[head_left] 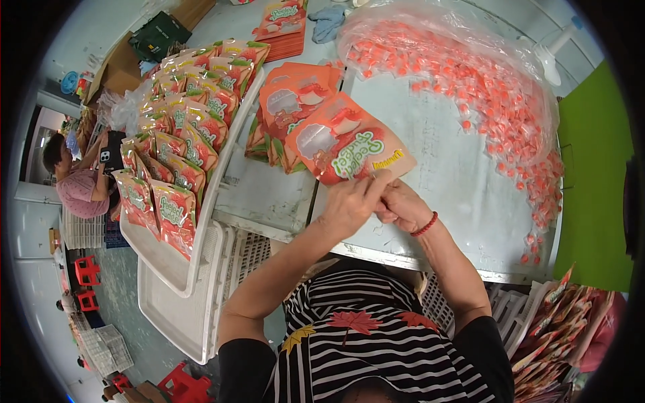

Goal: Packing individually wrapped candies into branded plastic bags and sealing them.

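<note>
A flat orange-red candy pouch [336,134] with a printed front hangs over the table in front of me. My left hand [351,203] pinches its near edge. Close against it, my right hand [404,207], with a red bead bracelet at the wrist, has its fingers curled at the pouch's near corner; what lies inside them is hidden. Just behind are more flat pouches [285,97], fanned out on the table. To the right spreads a long heap of small wrapped red candies [463,80], partly inside a clear plastic bag.
Filled, puffed pouches [178,211] stand in rows in a white tray [185,282] on my left. A stack of flat pouches [282,33] and a blue cloth [327,23] lie at the back. A green panel [594,174] borders the right. Another person [80,174] sits far left.
</note>
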The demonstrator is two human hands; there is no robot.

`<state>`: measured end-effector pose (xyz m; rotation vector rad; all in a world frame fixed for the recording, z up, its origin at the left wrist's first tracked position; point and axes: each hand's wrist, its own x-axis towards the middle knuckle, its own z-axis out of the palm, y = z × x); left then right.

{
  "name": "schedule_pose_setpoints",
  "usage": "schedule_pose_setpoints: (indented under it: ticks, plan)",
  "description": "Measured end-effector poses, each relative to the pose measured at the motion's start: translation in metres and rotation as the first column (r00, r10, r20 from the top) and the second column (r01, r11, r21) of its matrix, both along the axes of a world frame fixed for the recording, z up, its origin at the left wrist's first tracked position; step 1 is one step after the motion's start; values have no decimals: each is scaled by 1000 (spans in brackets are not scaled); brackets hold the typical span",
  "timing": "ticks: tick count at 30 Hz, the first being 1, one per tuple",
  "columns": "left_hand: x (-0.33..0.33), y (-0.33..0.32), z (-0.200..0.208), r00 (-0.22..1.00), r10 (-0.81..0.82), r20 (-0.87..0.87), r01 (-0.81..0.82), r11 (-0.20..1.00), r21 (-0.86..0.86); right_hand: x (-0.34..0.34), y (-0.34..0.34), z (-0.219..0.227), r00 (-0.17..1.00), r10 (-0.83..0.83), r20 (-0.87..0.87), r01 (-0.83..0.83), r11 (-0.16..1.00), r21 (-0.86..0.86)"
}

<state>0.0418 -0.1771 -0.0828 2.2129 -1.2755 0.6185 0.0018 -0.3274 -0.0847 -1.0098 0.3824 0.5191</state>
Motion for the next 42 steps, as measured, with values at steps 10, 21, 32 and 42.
schedule_pose_setpoints:
  ticks: [10, 21, 32, 42]
  plan:
    - [-28, -9, 3, 974, -193, -116, 190, 981, -33, -14, -11, -31, 944, -274, 185, 120, 804, 583]
    - [-1, -3, 29, 938, -284, -198, 321, 928, 190, -16, -5, -3, 966, -136, 220, -21, 807, 590]
    - [9, -2, 26, 970, -244, -12, 243, 957, 157, -24, -21, 9, 881, 52, 470, -60, 998, 1]
    - [0, 29, 40, 951, 8, -310, -65, 983, -174, 40, -216, -79, 702, 262, 662, 690, -482, -540]
